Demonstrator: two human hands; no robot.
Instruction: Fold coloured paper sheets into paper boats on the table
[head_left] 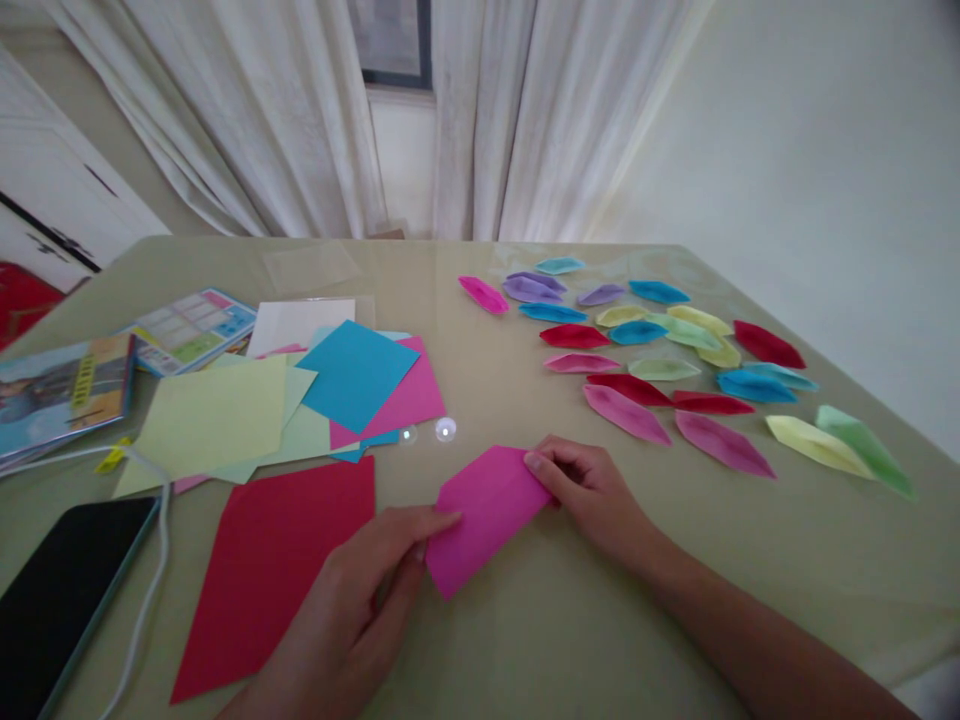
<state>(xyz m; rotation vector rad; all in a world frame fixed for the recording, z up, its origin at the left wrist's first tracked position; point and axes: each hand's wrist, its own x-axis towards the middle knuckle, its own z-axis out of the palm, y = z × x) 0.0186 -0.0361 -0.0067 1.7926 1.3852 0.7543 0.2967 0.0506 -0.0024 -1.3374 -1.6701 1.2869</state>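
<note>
Between my two hands is a folded piece of magenta paper (487, 515), tilted above the tabletop, with some of its corners folded in. My left hand (367, 590) pinches its left end, index finger on top and thumb at the edge. At the upper right corner, the thumb and fingers of my right hand (585, 485) grip the same paper. A red paper sheet (285, 560) lies flat on the table, partly behind my left hand. Farther right are several folded paper boats, among them a pink boat (626, 412) and a red boat (712, 402).
Loose coloured sheets, with a blue sheet (360, 375) on top, lie left of centre beside a pale yellow sheet (210, 415). A black phone (71, 590), a white cable (163, 540) and a booklet (67, 390) occupy the left side. White curtains (487, 120) hang behind the table.
</note>
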